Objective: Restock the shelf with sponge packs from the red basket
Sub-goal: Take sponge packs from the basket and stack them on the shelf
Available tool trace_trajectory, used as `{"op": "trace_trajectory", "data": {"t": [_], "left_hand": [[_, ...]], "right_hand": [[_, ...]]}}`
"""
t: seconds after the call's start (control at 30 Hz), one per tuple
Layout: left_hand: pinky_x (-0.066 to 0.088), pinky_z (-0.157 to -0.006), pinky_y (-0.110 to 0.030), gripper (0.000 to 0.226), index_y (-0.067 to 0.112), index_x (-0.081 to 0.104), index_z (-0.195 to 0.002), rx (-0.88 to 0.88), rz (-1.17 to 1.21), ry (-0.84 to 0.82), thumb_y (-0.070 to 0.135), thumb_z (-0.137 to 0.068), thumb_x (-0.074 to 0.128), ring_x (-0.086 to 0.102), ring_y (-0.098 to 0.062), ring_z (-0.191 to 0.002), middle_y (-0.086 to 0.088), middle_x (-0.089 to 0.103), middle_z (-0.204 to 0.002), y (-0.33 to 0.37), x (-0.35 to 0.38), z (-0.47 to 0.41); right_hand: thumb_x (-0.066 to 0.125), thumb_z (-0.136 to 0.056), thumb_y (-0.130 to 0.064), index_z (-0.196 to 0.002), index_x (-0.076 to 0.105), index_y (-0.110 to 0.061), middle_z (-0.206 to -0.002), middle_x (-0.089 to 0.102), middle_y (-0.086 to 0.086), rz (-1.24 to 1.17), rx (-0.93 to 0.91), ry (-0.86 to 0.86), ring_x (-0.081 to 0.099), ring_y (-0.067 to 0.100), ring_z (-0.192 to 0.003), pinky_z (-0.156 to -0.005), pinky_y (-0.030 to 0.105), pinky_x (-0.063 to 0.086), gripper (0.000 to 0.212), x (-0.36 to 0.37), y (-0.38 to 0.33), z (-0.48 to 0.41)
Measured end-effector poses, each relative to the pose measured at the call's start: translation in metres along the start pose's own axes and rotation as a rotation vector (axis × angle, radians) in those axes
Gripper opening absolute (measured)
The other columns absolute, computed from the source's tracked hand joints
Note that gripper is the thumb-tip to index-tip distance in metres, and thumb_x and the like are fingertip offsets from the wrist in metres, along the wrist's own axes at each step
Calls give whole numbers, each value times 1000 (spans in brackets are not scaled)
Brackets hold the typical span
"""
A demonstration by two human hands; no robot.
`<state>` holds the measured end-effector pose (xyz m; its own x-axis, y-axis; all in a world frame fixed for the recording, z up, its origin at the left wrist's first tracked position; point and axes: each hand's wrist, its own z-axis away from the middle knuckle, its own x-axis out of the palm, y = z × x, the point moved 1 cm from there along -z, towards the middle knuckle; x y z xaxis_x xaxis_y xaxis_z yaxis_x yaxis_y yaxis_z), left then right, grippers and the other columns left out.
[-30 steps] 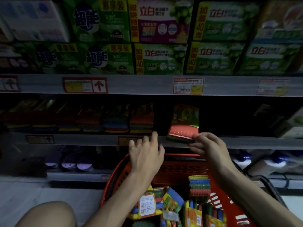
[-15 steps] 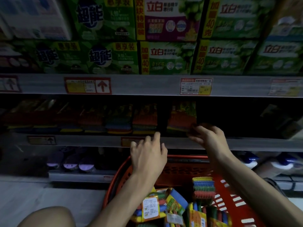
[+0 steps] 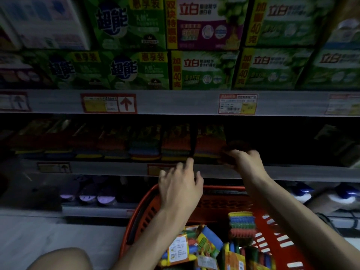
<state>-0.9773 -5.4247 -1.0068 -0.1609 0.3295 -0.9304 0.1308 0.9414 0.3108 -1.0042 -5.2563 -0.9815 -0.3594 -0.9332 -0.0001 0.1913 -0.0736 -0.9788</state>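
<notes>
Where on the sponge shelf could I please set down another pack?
The dark stretch of the middle shelf right of the right hand, up to the dim boxes, looks bare. Left of it, the sponge packs stand tightly side by side.

A row of sponge packs (image 3: 144, 147) stands on the shelf (image 3: 109, 168), below the boxes (image 3: 202, 69). The basket (image 3: 140, 211) is before the shelf, with loose packs (image 3: 194, 248) in it. The right hand (image 3: 243, 158) is at the row's right end, and the left hand (image 3: 179, 184) is above the basket's far rim.

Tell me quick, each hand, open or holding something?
Left hand: open, fingertips at the shelf edge, holding nothing.
Right hand: against a shelved sponge pack; grip hidden in shadow.
</notes>
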Motion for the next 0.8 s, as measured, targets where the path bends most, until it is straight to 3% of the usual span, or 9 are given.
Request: {"op": "trace_trajectory", "data": {"t": [0.1,0.2,0.33,0.43,0.63,0.8], "left_hand": [[48,-87,-44,44,19,58,-136,4,26,31,42,-99,53,71,-26,-95,-2,74,-106,0,-1,1],[47,-87,-43,44,21,57,-137,10,50,56,42,-99,50,70,-25,-99,1,73,-107,0,-7,2],[45,-91,-43,45,24,54,-141,1,93,65,42,-101,48,67,-23,-103,4,71,-110,-1,-16,4],[44,-93,-43,46,25,52,-143,-11,113,57,43,-102,48,67,-23,-105,4,70,-113,-2,-21,5],[41,-101,-41,45,28,47,-145,-76,118,-1,43,-104,44,63,-21,-114,6,66,-122,-4,-25,3],[42,-92,-40,25,29,57,-121,-99,125,13,42,-100,50,62,-19,-105,8,64,-107,-7,-26,4]], "right_hand": [[61,-96,2,-97,70,-8,-99,74,16,-3,30,29,76,16,-68,-66,25,60,13,1,1,-6],[60,-95,4,-95,70,-5,-90,73,14,-3,55,34,73,12,-59,-59,20,59,14,4,-3,-7],[56,-94,9,-92,70,-3,-85,72,15,-110,97,38,72,22,-65,-63,23,61,18,4,-9,-8],[57,-93,10,-105,69,4,-87,72,17,-116,112,40,72,25,-70,-70,30,60,18,5,-4,-10],[58,-97,5,-112,67,6,-96,71,19,-33,83,5,70,17,-70,-53,16,54,17,9,0,-2],[64,-99,-9,-98,68,-19,-106,74,9,45,44,-48,74,16,-84,-62,23,57,10,5,-2,5]]}}
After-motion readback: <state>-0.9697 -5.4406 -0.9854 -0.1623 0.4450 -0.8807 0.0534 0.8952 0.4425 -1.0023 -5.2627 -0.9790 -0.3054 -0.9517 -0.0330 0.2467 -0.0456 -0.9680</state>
